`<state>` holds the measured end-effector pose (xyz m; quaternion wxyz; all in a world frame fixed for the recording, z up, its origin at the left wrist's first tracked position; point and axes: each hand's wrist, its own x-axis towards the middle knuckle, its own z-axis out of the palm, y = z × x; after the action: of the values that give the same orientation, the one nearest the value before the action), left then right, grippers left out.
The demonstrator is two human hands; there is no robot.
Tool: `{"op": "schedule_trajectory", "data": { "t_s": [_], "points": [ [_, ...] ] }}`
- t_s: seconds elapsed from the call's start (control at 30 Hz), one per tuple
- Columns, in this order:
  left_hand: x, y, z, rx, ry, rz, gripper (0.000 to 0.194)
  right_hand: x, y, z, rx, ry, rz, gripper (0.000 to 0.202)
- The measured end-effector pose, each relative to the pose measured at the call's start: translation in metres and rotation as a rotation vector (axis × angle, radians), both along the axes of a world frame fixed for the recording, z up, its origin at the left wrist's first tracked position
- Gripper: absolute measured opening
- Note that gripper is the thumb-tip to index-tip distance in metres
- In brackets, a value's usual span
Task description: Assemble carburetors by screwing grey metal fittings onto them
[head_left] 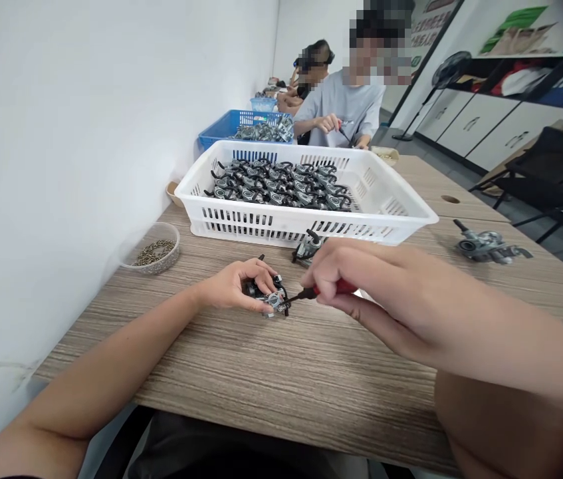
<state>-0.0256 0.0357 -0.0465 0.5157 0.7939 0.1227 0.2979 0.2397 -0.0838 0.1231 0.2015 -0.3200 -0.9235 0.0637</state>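
My left hand (241,285) is closed around a small grey metal carburetor (275,301) with black parts, holding it down on the wooden table. In my right hand (355,273) is a screwdriver (311,293) with a red and black handle. Its shaft points left, and the tip meets the side of the carburetor, though the exact contact spot is too small to make out. Just behind my right hand sits another carburetor (306,250), partly hidden by the fingers. A further carburetor (485,245) lies on the table at the right.
A white plastic crate (261,226) with rows of carburetors stands across the table. Left of it, a clear bowl (176,256) holds small brass-coloured pieces against the wall. Behind is a blue basket (216,130) of metal parts; a person (341,100) works there with a screwdriver.
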Motion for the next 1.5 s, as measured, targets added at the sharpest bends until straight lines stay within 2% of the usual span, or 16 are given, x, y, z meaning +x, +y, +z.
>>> {"op": "schedule_trajectory", "data": {
  "t_s": [0.07,0.13,0.2,0.3,0.43,0.5,0.6,0.67,0.8,0.9,0.97,1.1,1.23,1.37,1.43,1.5],
  "points": [
    [0.000,-0.001,0.000,-0.013,0.004,0.007,0.026,-0.005,0.002,-0.001,0.109,-0.074,-0.027,0.016],
    [0.000,-0.001,0.001,-0.016,0.003,0.009,0.027,-0.011,0.004,-0.003,0.262,-0.103,-0.128,0.025],
    [0.000,-0.001,0.001,-0.011,0.003,0.007,0.027,-0.014,0.005,-0.004,0.311,-0.103,-0.228,0.028],
    [0.001,0.000,0.000,0.002,0.001,-0.001,0.028,-0.007,0.005,-0.004,0.146,-0.054,-0.222,0.013],
    [0.000,0.000,-0.002,-0.008,0.002,0.006,0.029,0.002,0.005,-0.002,-0.074,-0.015,-0.018,0.006],
    [0.000,0.000,-0.002,-0.018,0.011,0.009,0.029,0.000,0.007,-0.003,0.006,-0.040,-0.013,0.014],
    [0.000,-0.001,0.000,-0.017,0.016,0.009,0.028,-0.007,0.013,-0.006,0.252,-0.081,-0.162,0.030],
    [0.000,-0.001,0.000,0.002,0.006,0.007,0.028,-0.010,0.014,-0.006,0.302,-0.097,-0.221,0.031],
    [0.000,0.001,-0.001,0.034,-0.006,-0.005,0.028,-0.006,0.009,0.000,0.055,-0.006,-0.125,0.007],
    [-0.001,0.001,-0.002,0.005,0.006,0.003,0.029,-0.004,0.006,0.003,-0.071,0.023,-0.001,0.012],
    [-0.002,0.001,-0.003,-0.015,0.017,0.011,0.031,-0.006,0.008,0.002,0.007,-0.024,-0.030,0.013],
    [-0.002,0.000,-0.004,-0.019,0.004,0.016,0.031,-0.013,0.012,-0.002,0.231,-0.094,-0.206,0.037],
    [-0.002,0.001,-0.006,0.003,0.002,0.027,0.032,-0.013,0.006,0.001,0.107,-0.051,-0.201,0.015],
    [-0.001,0.001,-0.008,0.010,0.007,0.044,0.035,-0.008,0.001,0.005,-0.053,0.007,-0.072,0.013],
    [-0.001,0.001,-0.009,0.019,0.008,0.046,0.036,-0.007,0.004,0.003,-0.010,-0.044,-0.101,0.008],
    [-0.001,0.001,-0.009,0.025,0.005,0.050,0.036,-0.010,0.007,-0.001,0.110,-0.087,-0.218,0.027]
  ]
}}
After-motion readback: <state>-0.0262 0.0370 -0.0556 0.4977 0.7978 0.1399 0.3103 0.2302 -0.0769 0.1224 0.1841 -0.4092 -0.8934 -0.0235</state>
